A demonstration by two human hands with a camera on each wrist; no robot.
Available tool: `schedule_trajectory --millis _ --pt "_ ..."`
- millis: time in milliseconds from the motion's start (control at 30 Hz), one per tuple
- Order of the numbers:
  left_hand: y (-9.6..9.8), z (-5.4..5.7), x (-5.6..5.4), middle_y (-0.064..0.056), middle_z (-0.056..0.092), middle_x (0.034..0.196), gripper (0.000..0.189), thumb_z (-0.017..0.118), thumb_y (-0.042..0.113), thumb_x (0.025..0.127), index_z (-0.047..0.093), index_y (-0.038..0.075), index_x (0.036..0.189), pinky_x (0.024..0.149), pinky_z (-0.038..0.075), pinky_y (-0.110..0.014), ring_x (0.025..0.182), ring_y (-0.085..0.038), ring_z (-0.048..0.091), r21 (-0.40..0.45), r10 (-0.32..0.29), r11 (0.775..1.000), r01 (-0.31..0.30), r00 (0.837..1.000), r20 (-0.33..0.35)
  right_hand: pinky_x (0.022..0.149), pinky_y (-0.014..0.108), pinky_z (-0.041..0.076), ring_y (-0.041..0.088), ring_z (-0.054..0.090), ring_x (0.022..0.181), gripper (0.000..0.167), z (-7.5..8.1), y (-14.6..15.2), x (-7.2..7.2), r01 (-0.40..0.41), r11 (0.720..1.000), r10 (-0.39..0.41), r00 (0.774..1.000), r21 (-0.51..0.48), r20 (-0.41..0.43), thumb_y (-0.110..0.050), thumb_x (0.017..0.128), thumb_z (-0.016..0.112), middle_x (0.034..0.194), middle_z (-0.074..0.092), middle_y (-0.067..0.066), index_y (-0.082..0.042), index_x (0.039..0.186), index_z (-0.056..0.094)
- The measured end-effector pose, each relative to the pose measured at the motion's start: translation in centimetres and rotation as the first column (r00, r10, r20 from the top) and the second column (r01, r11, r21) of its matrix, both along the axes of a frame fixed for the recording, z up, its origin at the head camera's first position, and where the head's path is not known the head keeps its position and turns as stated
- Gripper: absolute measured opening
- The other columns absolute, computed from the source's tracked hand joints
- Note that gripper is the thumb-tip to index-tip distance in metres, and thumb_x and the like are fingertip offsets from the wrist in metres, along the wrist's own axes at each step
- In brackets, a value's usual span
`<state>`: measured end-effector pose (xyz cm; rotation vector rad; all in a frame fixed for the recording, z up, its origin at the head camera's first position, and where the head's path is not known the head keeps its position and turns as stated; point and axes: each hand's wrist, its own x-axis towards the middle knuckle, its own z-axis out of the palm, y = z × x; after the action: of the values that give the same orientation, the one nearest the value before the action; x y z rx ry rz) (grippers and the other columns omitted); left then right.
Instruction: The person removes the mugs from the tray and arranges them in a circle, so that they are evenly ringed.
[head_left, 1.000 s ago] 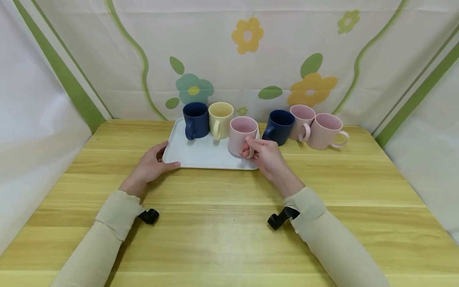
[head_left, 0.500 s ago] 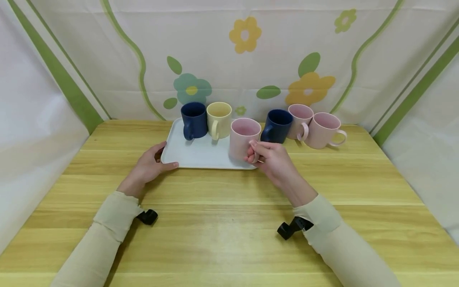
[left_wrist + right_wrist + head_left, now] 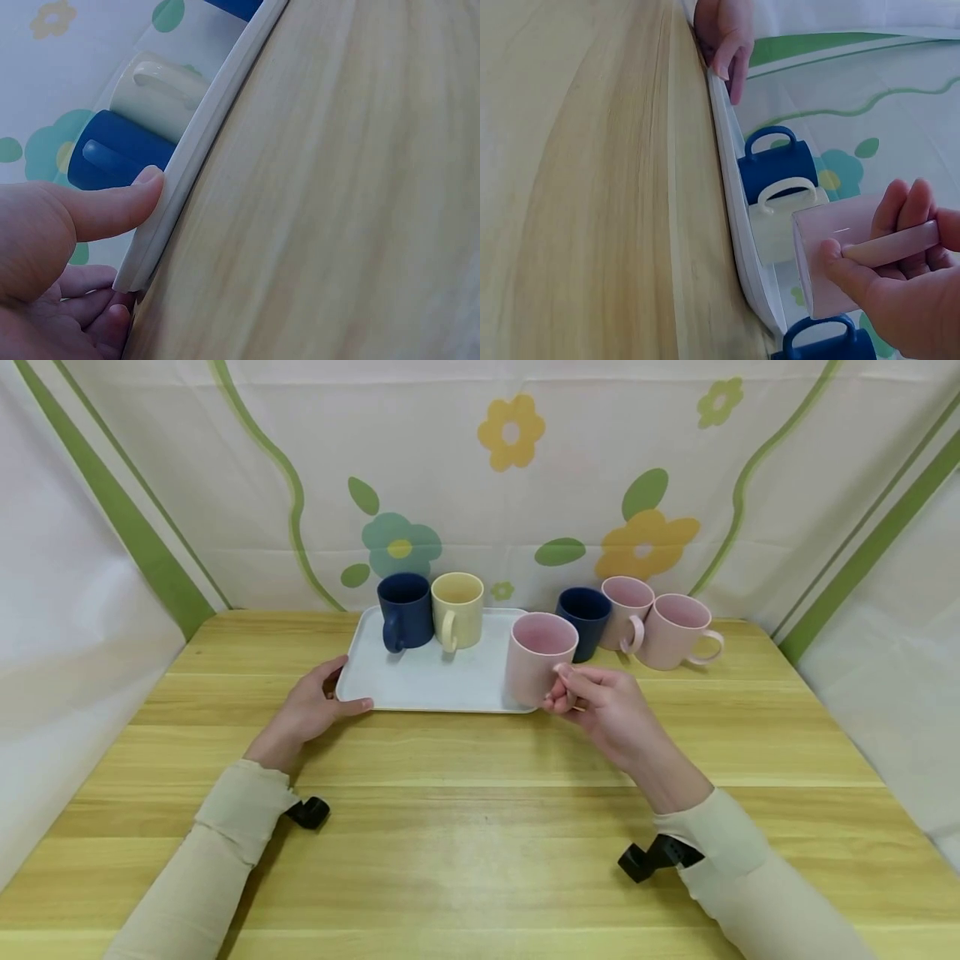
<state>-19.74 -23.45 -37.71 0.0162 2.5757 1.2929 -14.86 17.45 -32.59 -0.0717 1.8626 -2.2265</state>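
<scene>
My right hand (image 3: 609, 714) pinches the handle of a pink mug (image 3: 531, 670), held upright over the right end of the white tray (image 3: 427, 685). In the right wrist view, the thumb presses on the mug's handle (image 3: 891, 246) and fingers pass through its loop. At the tray's left front corner, my left hand (image 3: 309, 708) grips the edge, its thumb (image 3: 112, 214) lying on the rim and the other fingers around the side. A dark blue mug (image 3: 408, 614) and a pale yellow mug (image 3: 459, 614) stand side by side at the tray's back left.
Right of the tray, another dark blue mug (image 3: 585, 614) stands on the wooden table (image 3: 465, 843), partly hidden by the held mug. Two more pink mugs, one behind (image 3: 624, 610) and one at the right (image 3: 667, 639), sit beside it. A flower-printed cloth (image 3: 450, 443) hangs behind.
My right hand has drawn the pink mug to the right and toward me, from the tray's middle right to its right edge. The left hand stays at the tray's corner.
</scene>
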Motion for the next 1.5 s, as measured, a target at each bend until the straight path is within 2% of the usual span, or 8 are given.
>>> schedule_trajectory --millis 333,667,1033,1233,1500 --pt "-0.2 0.2 0.2 -0.023 0.02 0.176 0.106 0.08 0.029 0.097 0.009 0.003 0.17 0.129 0.028 -0.06 0.157 -0.046 0.031 -0.002 0.008 1.0 -0.008 1.0 0.006 0.092 0.028 0.062 0.016 0.072 0.087 0.03 0.2 3.0 1.4 -0.015 1.0 0.014 0.999 -0.02 -0.047 -0.021 0.109 0.061 0.082 0.069 0.001 -0.004 0.088 0.075" --pt "0.1 0.5 0.2 -0.024 0.021 0.176 0.106 0.08 0.028 0.097 0.009 0.003 0.171 0.128 0.03 -0.059 0.156 -0.045 0.032 0.012 0.006 1.0 -0.006 1.0 0.003 0.095 0.03 0.063 0.018 0.077 0.087 0.031 -0.6 7.2 2.6 -0.024 0.993 0.01 0.993 -0.115 -0.121 -0.011 0.111 0.054 0.082 0.071 0.004 0.0 0.092 0.076" --pt "0.2 0.0 0.0 -0.023 0.023 0.176 0.103 0.079 0.027 0.097 0.011 0.003 0.171 0.13 0.028 -0.058 0.157 -0.044 0.032 0.023 0.013 1.0 -0.013 1.0 0.003 0.094 0.033 0.064 0.022 0.079 0.089 0.034 -1.9 11.8 1.9 -0.024 0.971 -0.02 0.984 -0.24 -0.176 -0.003 0.112 0.047 0.082 0.075 0.009 0.007 0.098 0.076" --pt "0.2 -0.2 -0.1 -0.023 0.023 0.176 0.104 0.08 0.028 0.097 0.011 0.004 0.171 0.131 0.027 -0.057 0.158 -0.043 0.03 0.028 0.018 0.999 -0.018 1.0 0.005 0.095 0.035 0.064 0.024 0.079 0.091 0.035 -2.5 14.3 1.6 -0.037 0.953 -0.016 0.985 -0.301 -0.172 -0.001 0.112 0.043 0.085 0.077 0.013 0.009 0.105 0.076" --pt "0.1 -0.1 0.0 -0.021 0.022 0.176 0.105 0.081 0.029 0.096 0.011 0.004 0.171 0.13 0.028 -0.058 0.158 -0.044 0.03 0.024 0.015 1.0 -0.016 1.0 0.006 0.094 0.038 0.065 0.026 0.08 0.089 0.036 -2.8 16.0 1.3 -0.035 0.955 -0.015 0.986 -0.295 -0.166 0.001 0.112 0.043 0.084 0.077 0.015 0.012 0.103 0.076"
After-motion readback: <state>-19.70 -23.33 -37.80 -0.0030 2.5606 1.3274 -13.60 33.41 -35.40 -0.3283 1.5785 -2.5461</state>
